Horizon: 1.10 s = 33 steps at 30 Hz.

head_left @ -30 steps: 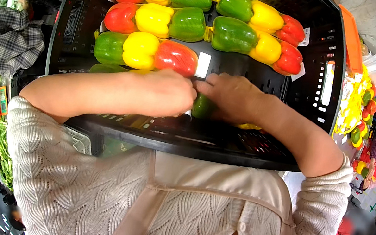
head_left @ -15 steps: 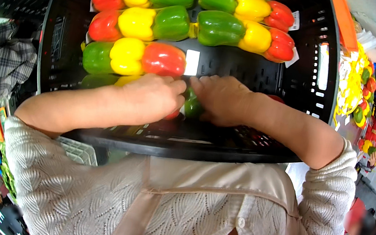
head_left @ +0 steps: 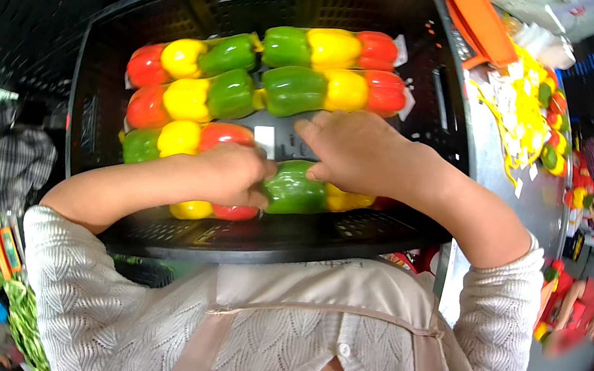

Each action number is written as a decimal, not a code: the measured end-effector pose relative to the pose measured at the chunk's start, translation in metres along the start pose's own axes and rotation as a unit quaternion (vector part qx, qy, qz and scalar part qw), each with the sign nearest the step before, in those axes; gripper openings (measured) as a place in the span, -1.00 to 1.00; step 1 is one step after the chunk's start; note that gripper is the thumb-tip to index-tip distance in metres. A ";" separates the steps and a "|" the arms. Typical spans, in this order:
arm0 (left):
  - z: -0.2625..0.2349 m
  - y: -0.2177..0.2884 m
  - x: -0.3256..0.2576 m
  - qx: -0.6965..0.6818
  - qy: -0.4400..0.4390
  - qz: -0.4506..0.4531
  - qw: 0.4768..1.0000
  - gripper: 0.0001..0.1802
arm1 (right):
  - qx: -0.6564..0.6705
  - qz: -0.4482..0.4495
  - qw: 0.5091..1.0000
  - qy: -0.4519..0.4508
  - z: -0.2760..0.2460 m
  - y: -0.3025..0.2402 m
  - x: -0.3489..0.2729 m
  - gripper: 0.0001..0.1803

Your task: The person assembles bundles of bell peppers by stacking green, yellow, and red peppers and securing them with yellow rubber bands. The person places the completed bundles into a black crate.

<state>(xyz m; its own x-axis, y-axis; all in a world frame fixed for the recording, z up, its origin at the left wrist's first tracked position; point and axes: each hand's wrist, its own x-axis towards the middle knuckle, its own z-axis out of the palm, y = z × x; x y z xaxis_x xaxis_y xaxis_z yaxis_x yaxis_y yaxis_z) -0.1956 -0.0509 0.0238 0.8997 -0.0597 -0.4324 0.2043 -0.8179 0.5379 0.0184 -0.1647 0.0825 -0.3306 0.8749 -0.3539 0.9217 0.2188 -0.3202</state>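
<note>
Two bare hands are being held over a black, perforated crate (head_left: 180, 251) containing bell peppers in rows. The right hand (head_left: 356, 152), toward three o'clock of the crate's centre, is being held loosely open, palm down, its thumb parted from the fingers and being placed at the upper edge of a green pepper (head_left: 295, 187). The left hand (head_left: 231, 176), toward seven o'clock, is being held half-curled, its fingertips being positioned beside that pepper's nine-o'clock end; as these are somewhat blurred and hidden, whether anything is being gripped cannot be told. The green pepper is lying toward five o'clock, blocky, ribbed and glossy, and is being adjoined at three o'clock by a yellow pepper (head_left: 347, 201), partly covered by the right forearm. A flat white label (head_left: 264, 138) is being exposed at its eleven o'clock. Toward twelve o'clock, smooth-skinned three-pepper packs (head_left: 333, 46) in red, yellow and green are being arranged end to end. The forearms are being framed by pushed-up, lacy-knit sleeves (head_left: 497, 308).
</note>
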 end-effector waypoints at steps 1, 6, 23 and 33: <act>-0.005 0.001 0.007 -0.023 0.067 0.027 0.997 -0.61 | 0.000 -0.011 0.997 0.080 -0.006 -0.003 -0.018 -0.47; -0.037 0.012 0.067 -0.037 0.169 0.139 0.975 -0.73 | 0.207 -0.034 0.942 0.262 -0.001 -0.019 -0.101 -0.54; -0.042 0.373 0.167 0.155 0.111 0.496 0.847 -0.79 | -0.353 0.549 0.493 0.576 0.171 -0.090 -0.541 -0.24; 0.234 0.401 0.271 0.105 -0.209 0.417 0.878 -0.68 | -0.525 0.588 0.227 0.573 0.243 -0.239 -0.787 -0.34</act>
<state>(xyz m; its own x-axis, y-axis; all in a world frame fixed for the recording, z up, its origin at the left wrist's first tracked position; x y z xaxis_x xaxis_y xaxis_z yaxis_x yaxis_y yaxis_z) 0.0396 -0.5287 -0.0470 0.4725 -0.8576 -0.2030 -0.5745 -0.4744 0.6670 0.0090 -1.0105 0.2234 -0.0157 0.0021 0.9999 -0.0237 -0.9997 0.0017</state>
